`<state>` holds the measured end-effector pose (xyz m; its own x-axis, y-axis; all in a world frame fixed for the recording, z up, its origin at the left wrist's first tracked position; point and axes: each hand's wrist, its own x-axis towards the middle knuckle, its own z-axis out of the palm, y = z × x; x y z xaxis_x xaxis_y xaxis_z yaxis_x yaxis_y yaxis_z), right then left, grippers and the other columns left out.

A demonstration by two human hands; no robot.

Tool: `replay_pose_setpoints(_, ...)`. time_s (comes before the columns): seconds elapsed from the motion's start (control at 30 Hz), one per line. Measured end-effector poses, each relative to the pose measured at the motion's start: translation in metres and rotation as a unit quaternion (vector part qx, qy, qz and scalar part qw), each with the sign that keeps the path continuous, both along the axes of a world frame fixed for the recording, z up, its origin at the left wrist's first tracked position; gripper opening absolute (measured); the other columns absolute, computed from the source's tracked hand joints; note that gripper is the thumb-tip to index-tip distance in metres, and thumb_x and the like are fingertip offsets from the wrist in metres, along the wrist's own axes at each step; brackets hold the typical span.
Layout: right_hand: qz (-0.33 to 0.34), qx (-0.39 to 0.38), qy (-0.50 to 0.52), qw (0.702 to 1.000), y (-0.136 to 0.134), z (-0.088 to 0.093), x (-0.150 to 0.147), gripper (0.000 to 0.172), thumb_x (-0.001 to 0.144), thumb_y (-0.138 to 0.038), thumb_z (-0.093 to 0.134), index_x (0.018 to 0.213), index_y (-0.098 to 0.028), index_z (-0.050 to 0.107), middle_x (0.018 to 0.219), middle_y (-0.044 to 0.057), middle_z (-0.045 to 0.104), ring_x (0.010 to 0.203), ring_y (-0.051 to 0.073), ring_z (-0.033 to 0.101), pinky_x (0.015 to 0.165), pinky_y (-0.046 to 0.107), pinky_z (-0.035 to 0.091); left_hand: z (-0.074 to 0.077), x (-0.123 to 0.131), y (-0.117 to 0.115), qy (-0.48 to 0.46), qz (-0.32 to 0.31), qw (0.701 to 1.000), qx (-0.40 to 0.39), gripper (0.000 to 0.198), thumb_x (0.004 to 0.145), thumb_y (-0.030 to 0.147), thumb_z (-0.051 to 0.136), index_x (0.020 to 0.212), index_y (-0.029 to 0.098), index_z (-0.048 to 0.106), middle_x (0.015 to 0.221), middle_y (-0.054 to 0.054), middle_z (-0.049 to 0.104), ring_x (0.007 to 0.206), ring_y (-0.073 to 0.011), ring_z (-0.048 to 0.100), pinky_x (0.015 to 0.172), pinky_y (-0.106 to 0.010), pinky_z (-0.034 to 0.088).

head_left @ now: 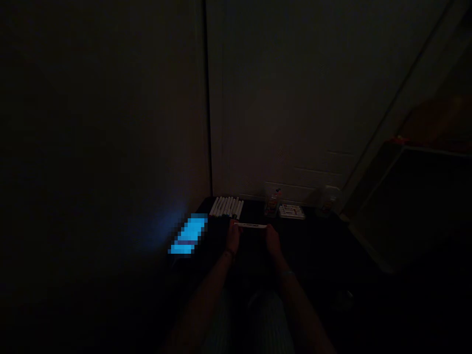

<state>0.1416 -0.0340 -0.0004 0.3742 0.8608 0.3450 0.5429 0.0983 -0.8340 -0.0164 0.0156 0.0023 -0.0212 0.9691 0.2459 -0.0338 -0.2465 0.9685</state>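
Note:
Between my two hands a white marker (251, 225) is held level above the dark table. My left hand (232, 238) is closed on its left end, and my right hand (273, 241) is closed on its right end. Dark print shows along the marker's barrel. Just beyond my left hand lies a row of several white markers (226, 207), side by side. A stack of white markers (291, 211) sits past my right hand. The light is very dim, so single fingers are hard to make out.
A glowing phone-like screen (189, 235), pixelated, lies by the left wall. Clear plastic packages stand at the back, one left of the stack (272, 204) and one at the right (328, 200). A large dark box-like shape (424, 206) is on the right.

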Motion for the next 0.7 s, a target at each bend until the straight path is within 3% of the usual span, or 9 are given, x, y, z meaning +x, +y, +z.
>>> replay_pose_setpoints(0.13, 0.006, 0.013, 0.006, 1.000, -0.0001, 0.0004, -0.0013, 0.031, 0.083, -0.033, 0.025, 0.072, -0.020, 0.050, 0.071, 0.002, 0.056, 0.064, 0.013, 0.049, 0.061, 0.023, 0.034, -0.0016, 0.0002, 0.0007, -0.008, -0.004, 1.000, -0.015, 0.020, 0.077, 0.034, 0.032, 0.077, 0.019, 0.046, 0.058, 0.004, 0.044, 0.050, -0.0077, 0.037, 0.050, -0.020, 0.030)
replay_pose_setpoints(0.37, -0.007, -0.009, 0.024, 1.000, -0.0040, 0.0039, -0.0063, 0.034, 0.082, -0.044, 0.028, 0.070, -0.020, 0.049, 0.058, -0.002, 0.050, 0.054, 0.012, 0.046, 0.052, 0.021, 0.030, -0.0020, 0.0004, 0.0019, -0.009, -0.004, 1.000, -0.012, 0.021, 0.076, 0.034, 0.032, 0.074, 0.019, 0.046, 0.056, 0.004, 0.043, 0.049, -0.0071, 0.036, 0.050, -0.020, 0.029)
replay_pose_setpoints(0.7, -0.013, -0.014, 0.022, 1.000, -0.0014, 0.0041, -0.0051, 0.034, 0.082, -0.042, 0.027, 0.069, -0.020, 0.049, 0.059, -0.002, 0.052, 0.055, 0.011, 0.047, 0.053, 0.020, 0.031, 0.0041, -0.0006, -0.0031, 0.031, 0.006, 0.999, 0.004, 0.022, 0.078, 0.037, 0.033, 0.076, 0.019, 0.045, 0.059, 0.004, 0.044, 0.053, -0.0076, 0.039, 0.055, -0.020, 0.032)
